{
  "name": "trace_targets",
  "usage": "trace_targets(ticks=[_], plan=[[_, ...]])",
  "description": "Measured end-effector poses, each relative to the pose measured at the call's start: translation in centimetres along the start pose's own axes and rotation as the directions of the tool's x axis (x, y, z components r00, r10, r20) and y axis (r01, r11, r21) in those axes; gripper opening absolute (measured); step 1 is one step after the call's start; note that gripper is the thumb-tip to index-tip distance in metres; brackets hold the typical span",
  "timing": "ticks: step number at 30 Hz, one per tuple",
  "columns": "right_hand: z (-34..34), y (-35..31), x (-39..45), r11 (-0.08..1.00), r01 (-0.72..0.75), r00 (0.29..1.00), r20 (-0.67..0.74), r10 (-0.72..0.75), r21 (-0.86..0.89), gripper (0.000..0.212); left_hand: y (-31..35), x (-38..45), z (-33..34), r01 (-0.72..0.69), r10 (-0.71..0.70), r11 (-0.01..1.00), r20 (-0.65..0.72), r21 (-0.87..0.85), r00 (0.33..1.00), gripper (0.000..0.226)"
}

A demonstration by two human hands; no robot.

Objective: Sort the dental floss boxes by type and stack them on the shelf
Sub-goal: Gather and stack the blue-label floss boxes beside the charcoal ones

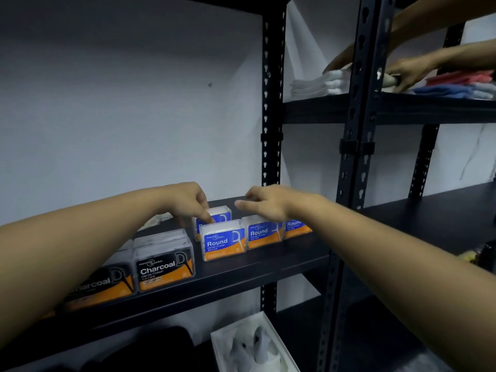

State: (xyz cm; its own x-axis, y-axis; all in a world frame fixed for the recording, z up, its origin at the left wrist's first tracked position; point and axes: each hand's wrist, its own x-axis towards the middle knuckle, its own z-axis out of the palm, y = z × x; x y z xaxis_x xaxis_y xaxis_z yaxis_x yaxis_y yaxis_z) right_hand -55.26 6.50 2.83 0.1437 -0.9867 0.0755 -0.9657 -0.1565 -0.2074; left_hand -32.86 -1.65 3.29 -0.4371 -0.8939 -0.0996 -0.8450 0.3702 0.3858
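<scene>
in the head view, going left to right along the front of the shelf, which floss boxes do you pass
Partly hidden Charcoal box → full Charcoal box → front Round box → middle Round box → far-right Round box, mostly under the right hand.

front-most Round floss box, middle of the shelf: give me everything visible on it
The front Round box is a clear, plastic-looking case with a whitish upper part and a blue-and-orange label reading "Round Dental Flosser" beside a white flosser drawing. It stands upright on the black shelf, label forward, slightly ahead of the other Round boxes. The left hand reaches down with a fingertip at its top rear edge. A gap separates it from the Charcoal box.
</scene>
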Motion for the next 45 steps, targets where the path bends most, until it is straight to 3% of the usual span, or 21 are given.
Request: trace_targets(ticks=[4, 25, 32, 36, 40, 45], plan=[[1.7, 0.2, -0.4, 0.999, -0.045, 0.996, 0.073, 0.046, -0.027, 0.082, -0.4, -0.2, 0.1, -0.023, 0.023, 1.0, -0.02, 0.003, 1.0, 0.025], [3.3, 0.6, -0.2, 0.994, -0.059, 0.997, 0.035, 0.062, -0.095, 0.081, -0.5, 0.5, 0.6, -0.079, 0.079, 0.997, -0.025, -0.017, 0.997, 0.026], [1.8, 0.1, 0.0, 0.995, -0.103, 0.994, 0.044, 0.103, 0.005, 0.082, -0.8, -0.3, -0.3, -0.065, 0.059, 0.993, -0.064, -0.097, 0.996, 0.048], [-0.6, -0.2, 1.2, 0.995, -0.099, 0.994, -0.051, 0.1, 0.033, 0.071, -1.3, -1.4, -2.2, -0.06, 0.048, 0.994, -0.131, -0.088, 0.99, 0.029], [-3.1, -1.8, 2.5, 0.992, -0.122, 0.992, 0.019, 0.122, 0.008, 0.045, -2.5, -2.5, -4.8, 0.061, -0.046, 0.991, -0.123, 0.118, 0.991, 0.017], [-4.9, -4.8, 4.5, 0.986, -0.165, 0.961, 0.226, 0.162, -0.009, 0.033, -5.6, -4.0, -6.9, 0.285, -0.302, 0.942, 0.073, 0.179, 0.951, 0.028]])
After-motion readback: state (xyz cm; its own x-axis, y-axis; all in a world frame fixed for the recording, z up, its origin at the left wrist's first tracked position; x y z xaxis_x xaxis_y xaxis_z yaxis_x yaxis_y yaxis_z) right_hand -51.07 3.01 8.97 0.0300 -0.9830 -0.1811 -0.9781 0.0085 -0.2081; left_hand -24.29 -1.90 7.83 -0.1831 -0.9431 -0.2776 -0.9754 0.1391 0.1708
